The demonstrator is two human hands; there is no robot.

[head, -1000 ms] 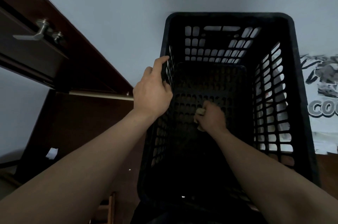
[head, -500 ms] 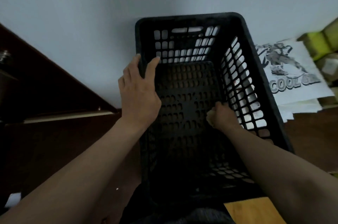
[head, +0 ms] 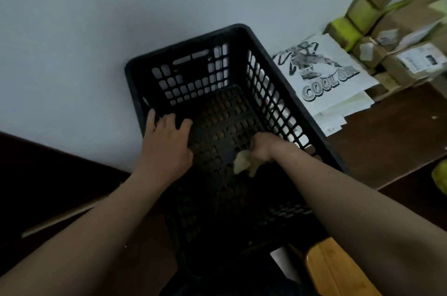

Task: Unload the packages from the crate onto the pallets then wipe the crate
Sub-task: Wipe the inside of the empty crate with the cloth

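A black slatted plastic crate (head: 285, 73) stands against the pale wall, with no packages inside. My left hand (head: 167, 143) grips the crate's left rim, fingers curled over the edge. Inside the crate, my right hand (head: 262, 149) clutches a pale yellowish cloth (head: 242, 164) against the perforated floor near the right wall. White flat packages (head: 324, 78), one printed "COOL GIRL", lie to the right of the crate. Behind them is a stack of brown cardboard packages (head: 399, 20) with yellow-green tape.
The packages rest on a dark brown surface (head: 387, 141) to the right. A dark wooden door frame (head: 48, 174) runs along the left. A light wooden piece (head: 338, 271) shows at the bottom right. Something yellow-green (head: 441, 177) peeks in at the right edge.
The view has swung right, bringing the package stack into sight. My right hand has drawn the cloth back toward me along the crate floor. My left hand stays on the left rim.
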